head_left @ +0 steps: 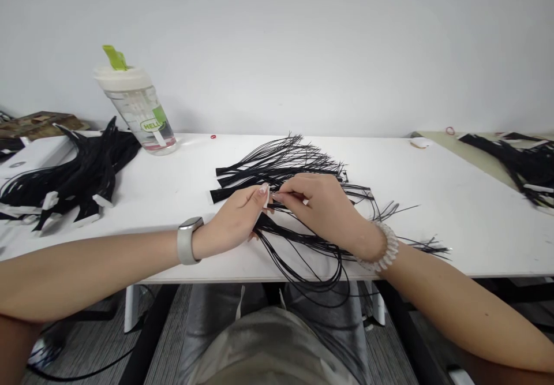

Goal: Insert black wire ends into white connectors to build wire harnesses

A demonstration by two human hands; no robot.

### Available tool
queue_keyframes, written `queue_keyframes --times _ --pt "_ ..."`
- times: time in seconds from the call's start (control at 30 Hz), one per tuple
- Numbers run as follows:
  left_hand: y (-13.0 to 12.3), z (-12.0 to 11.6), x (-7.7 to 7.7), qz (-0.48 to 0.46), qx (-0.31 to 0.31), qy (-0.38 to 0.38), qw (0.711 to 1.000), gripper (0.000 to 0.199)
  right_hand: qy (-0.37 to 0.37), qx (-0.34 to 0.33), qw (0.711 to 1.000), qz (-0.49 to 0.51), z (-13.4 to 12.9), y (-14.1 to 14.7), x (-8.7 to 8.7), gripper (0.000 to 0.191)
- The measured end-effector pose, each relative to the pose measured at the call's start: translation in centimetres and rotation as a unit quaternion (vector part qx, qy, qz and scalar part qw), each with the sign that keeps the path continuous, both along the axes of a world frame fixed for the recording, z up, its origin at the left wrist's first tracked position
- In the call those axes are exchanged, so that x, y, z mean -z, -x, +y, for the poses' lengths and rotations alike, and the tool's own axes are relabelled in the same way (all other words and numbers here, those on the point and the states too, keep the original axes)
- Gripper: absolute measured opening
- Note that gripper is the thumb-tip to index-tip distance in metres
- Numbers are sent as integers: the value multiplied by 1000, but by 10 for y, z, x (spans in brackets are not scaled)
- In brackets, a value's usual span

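My left hand [234,219] is closed around a bundle of thin black wires [285,234], with a small white piece [266,193] showing at its thumb tip. The loose wires loop down over the table's front edge. My right hand [324,209] meets it from the right, thumb and forefinger pinched close to the white piece. What sits in that pinch is too small to make out. Just behind both hands, several more black wire bundles [242,172] lie flat, their bound ends to the left and the loose strands fanned out rightward.
On the left, a heap of black wire bundles with white ends [104,160] lies beside a clear bottle [142,113] with a green spout. More black bundles [511,157] lie at the far right. The white table [173,264] runs back to a wall.
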State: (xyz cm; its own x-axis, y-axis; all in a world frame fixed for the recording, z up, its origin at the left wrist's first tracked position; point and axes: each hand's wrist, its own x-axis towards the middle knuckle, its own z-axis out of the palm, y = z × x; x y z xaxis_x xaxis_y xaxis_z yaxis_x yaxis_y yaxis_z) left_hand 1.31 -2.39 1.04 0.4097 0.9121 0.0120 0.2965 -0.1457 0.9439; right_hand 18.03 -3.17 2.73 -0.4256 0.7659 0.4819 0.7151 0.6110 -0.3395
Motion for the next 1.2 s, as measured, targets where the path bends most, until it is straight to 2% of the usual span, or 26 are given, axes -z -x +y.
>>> queue_keyframes --times 0.13,0.37,0.6,1.2 --pt "0 0 2 -19 7 -6 1000 38 10 -8 999 48 2 0 1 11" --pt "0 2 1 -24 6 36 999 39 -33 -22 999 8 7 -2 4 15" --pt "0 4 1 -36 6 68 997 39 -32 -17 999 13 7 0 4 16" --pt "-1 2 1 -19 19 28 999 40 -42 -13 999 29 8 0 6 16"
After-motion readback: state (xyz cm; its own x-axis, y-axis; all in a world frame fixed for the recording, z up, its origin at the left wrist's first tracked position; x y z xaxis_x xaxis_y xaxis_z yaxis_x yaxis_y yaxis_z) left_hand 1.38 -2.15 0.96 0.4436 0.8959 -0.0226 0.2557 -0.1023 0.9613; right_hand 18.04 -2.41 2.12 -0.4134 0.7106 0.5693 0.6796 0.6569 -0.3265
